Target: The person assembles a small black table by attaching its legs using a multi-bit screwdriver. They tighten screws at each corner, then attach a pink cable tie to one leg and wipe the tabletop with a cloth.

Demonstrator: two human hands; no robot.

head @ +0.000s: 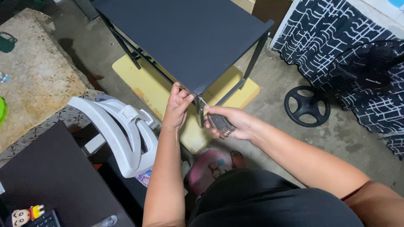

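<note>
Currently, the right hand's fingers (223, 131) are closed around a dark-handled screwdriver (219, 122), its thin shaft aimed at the near corner of the black shelf panel (185, 38). That corner is pinched by the left hand (176, 108), fingers curled over the edge beside the metal leg (199, 110). The frame is seen already upright on a yellow board (147, 82) on the floor, legs and cross-bars fitted. Whether the corner screw is seated cannot be told. A white plastic chair (122, 130) is noted just left.
</note>
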